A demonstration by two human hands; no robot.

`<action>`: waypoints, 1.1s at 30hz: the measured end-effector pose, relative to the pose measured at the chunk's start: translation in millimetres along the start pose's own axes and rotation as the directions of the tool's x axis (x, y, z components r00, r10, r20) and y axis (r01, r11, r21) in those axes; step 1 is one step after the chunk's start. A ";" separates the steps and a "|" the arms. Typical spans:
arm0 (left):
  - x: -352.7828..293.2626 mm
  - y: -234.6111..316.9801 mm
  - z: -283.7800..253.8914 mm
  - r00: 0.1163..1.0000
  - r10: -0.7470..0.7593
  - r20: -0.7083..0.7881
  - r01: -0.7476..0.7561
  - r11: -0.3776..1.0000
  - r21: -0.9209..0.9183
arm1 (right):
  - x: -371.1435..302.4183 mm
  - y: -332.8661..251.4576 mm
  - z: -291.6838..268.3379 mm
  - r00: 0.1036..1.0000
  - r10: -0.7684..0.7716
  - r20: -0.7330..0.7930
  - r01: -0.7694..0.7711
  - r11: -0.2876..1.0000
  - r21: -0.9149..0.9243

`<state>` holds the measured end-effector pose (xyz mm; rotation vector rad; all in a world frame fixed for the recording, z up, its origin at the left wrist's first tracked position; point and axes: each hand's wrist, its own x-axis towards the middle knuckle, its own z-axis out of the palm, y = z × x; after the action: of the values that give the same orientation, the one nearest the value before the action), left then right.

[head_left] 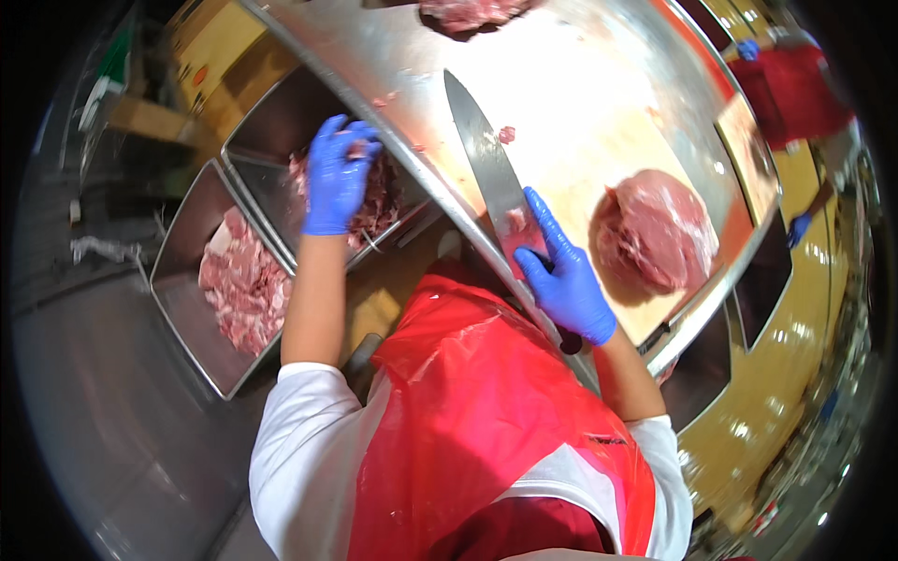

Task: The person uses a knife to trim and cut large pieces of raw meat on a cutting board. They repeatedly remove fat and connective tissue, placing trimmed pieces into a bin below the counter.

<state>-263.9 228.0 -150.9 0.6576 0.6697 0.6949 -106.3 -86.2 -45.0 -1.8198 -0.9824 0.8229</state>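
In my blue-gloved right hand (572, 292) is a large butcher's knife (483, 154). Its wide blade lies flat, tip pointing away, and the dark end of the handle shows by my wrist. The index finger stretches along the blade, and a small scrap of meat sticks to the steel near the thumb. My left hand (339, 178), also gloved in blue, is over a metal bin (268, 140) of meat trimmings (379, 198). Its fingers curl inward, with a pinkish scrap of meat showing between them. Right of the knife, a big boneless cut of meat (659, 234) rests on the pale cutting board (636, 140).
A second metal bin (178, 271) holds pale pink meat pieces (245, 290). Another meat cut (472, 13) sits at the table's far side. The table's raised metal rim (412, 164) separates board and bins. A co-worker in red (790, 93) stands at far right.
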 end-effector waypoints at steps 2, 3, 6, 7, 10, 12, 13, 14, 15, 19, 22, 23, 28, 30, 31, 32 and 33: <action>18.6 23.6 -84.0 0.985 -0.102 -0.140 0.115 0.989 0.091 | -12.6 -7.3 -27.2 0.993 0.055 -0.108 -0.051 0.998 0.039; 18.4 36.4 -142.5 0.908 -0.090 -0.409 0.220 0.933 0.283 | -18.3 -14.0 -46.1 0.986 0.052 -0.156 -0.042 0.997 0.066; -15.3 -5.7 3.8 0.856 0.366 -0.365 -0.167 0.864 0.475 | -45.0 -4.2 -96.5 0.832 0.249 -0.496 -0.127 0.955 0.267; -44.9 -11.5 83.0 0.946 0.317 0.074 -0.317 0.846 0.429 | -59.1 6.9 -111.8 0.757 0.294 -0.584 -0.085 0.930 0.357; -85.4 -60.4 223.7 0.673 0.146 0.725 -0.658 0.567 0.496 | -102.6 39.4 -145.7 0.636 0.322 -0.701 0.023 0.900 0.434; -59.5 -99.7 292.4 0.462 -0.054 0.885 -0.773 0.465 0.432 | -132.9 67.9 -143.9 0.599 0.442 -0.668 0.100 0.786 0.610; -34.8 -117.8 320.4 0.463 -0.225 0.857 -0.718 0.472 0.511 | -142.2 83.4 -136.9 0.586 0.479 -0.654 0.148 0.730 0.668; -8.7 -134.6 333.2 0.506 -0.502 0.702 -0.564 0.423 0.709 | -146.6 88.7 -127.0 0.582 0.500 -0.642 0.192 0.682 0.706; 14.7 -148.8 335.8 0.479 -0.734 0.481 -0.402 0.304 0.864 | -148.8 89.5 -115.1 0.573 0.523 -0.631 0.237 0.632 0.738; 2.8 -185.8 352.3 0.144 -0.795 0.589 -0.190 0.561 0.805 | -162.6 133.2 -81.3 0.665 0.574 -0.478 0.282 0.400 0.872; -52.0 -214.5 327.5 0.255 -0.860 0.442 0.193 0.493 0.848 | -171.3 130.3 -61.9 0.569 0.546 -0.615 0.519 0.342 0.784; -82.6 -223.4 325.5 0.286 -0.801 0.525 0.145 0.578 0.803 | -192.3 148.3 -62.0 0.521 0.571 -0.635 0.590 0.296 0.751; -208.4 -299.8 352.2 0.110 -0.746 0.657 0.307 0.654 0.692 | -311.3 169.0 -114.9 0.295 0.587 -0.754 0.720 0.382 0.579; -238.3 -349.6 379.9 0.059 -0.709 0.702 0.266 0.689 0.674 | -362.1 179.9 -144.7 0.205 0.645 -0.736 0.715 0.415 0.562; -256.0 -371.3 400.8 -0.028 -0.708 0.705 0.217 0.685 0.696 | -392.1 185.9 -163.7 0.198 0.665 -0.720 0.707 0.412 0.575; -269.3 -390.0 423.0 -0.099 -0.805 0.585 0.067 0.581 0.811 | -435.6 214.3 -181.9 0.053 0.652 -0.757 0.575 0.599 0.557; -283.1 -405.1 439.0 -0.143 -0.880 0.453 -0.099 0.468 0.878 | -478.6 241.0 -184.4 -0.078 0.610 -0.789 0.400 0.744 0.535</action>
<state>33.7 -358.7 -86.4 1.3076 -0.3399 -1.0077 -106.0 -646.9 -127.5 -1.1976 0.5887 -0.3552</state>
